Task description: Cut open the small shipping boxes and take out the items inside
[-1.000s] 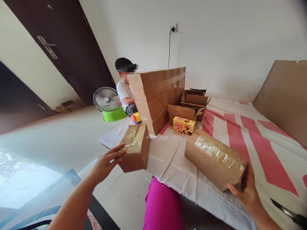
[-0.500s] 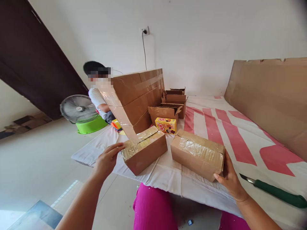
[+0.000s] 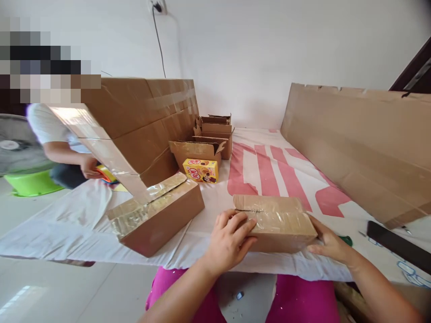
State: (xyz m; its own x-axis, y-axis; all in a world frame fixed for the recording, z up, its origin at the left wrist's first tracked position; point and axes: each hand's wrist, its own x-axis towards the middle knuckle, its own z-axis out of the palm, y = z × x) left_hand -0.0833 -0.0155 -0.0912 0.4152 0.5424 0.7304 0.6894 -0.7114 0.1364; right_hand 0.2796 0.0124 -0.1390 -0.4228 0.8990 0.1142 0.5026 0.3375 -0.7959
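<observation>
A taped cardboard box (image 3: 279, 226) lies on the cloth-covered surface in front of me. My left hand (image 3: 232, 235) grips its left end, fingers curled over the top and thumb on the near side. At the opposite end, my right hand (image 3: 326, 242) holds the box with its thumb on the near corner and its fingers behind. To the left, a second taped cardboard box (image 3: 164, 220) lies at a slant, touched by neither hand. Beyond it stands a yellow printed carton (image 3: 201, 171). Part of a green knife handle (image 3: 346, 241) shows behind my right hand; the rest is hidden.
A large taped carton (image 3: 144, 121) stands at the left, with several opened boxes (image 3: 215, 130) beside it. A big cardboard panel (image 3: 353, 148) leans at the right, near a dark flat object (image 3: 399, 244). Another person's hand (image 3: 89, 167) touches a colourful object at the left.
My left hand has left the left box and now grips the right one. That box has turned more square to me. The view has swung right, and the knife is mostly covered.
</observation>
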